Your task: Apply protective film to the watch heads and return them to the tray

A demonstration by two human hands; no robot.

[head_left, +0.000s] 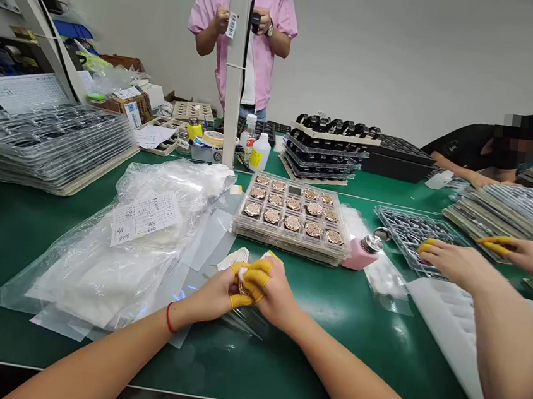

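Note:
My left hand point(206, 296) and my right hand point(271, 291) meet in front of me above the green bench mat point(306, 369), with yellow finger cots on the fingers. Between them I pinch a small rose-gold round part point(244, 288), mostly hidden by my fingers. A scrap of white film or paper point(234, 259) lies just beyond my hands. Ahead of them stands a stacked clear tray of rose-gold round parts point(291, 213). To my left lies a large clear plastic bag point(97, 270) holding white material, with a printed sheet point(145, 218) on top.
A co-worker's hands point(464, 261) in yellow finger cots work at a clear tray on the right, beside a pink dispenser bottle point(360, 254). Stacked trays stand on the left, right and far side. A person in a pink shirt point(241, 32) holds a barcode label behind a white post point(236, 63).

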